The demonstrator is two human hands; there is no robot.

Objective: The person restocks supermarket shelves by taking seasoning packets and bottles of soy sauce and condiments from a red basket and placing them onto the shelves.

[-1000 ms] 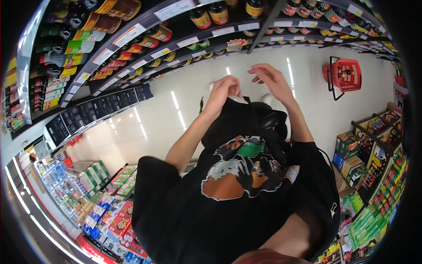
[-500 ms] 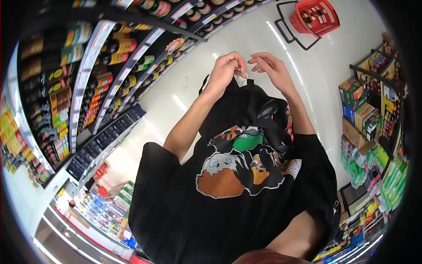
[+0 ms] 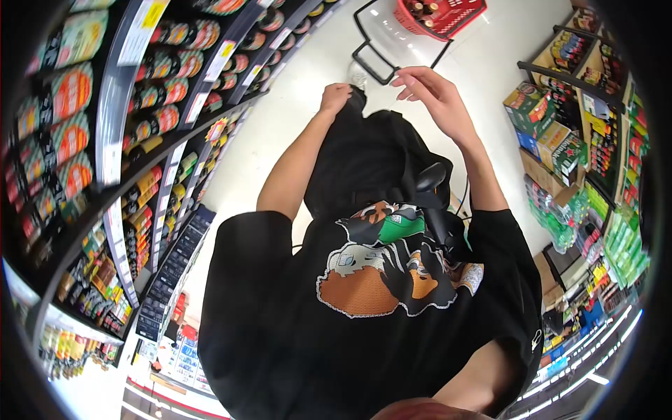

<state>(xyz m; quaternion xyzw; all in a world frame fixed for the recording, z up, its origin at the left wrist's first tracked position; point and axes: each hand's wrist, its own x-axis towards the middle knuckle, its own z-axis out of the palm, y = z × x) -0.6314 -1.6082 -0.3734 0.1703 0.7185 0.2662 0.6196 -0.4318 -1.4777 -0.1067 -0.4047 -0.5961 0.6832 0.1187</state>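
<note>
On the pale shop floor [image 3: 259, 140], a red basket [image 3: 458, 17] is set just beyond the right hand [image 3: 437, 98], perhaps to free both hands, the right grip being loosely spread, empty, the left hand [image 3: 336, 98] curled by black fabric [image 3: 358, 103], pinching or not untold.

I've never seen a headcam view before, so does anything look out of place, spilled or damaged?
Nothing looks spilled or damaged. The red basket, with bottles inside, stands out a little, sitting on the floor beyond the right hand. The shelves look bent, probably from the lens.
</note>
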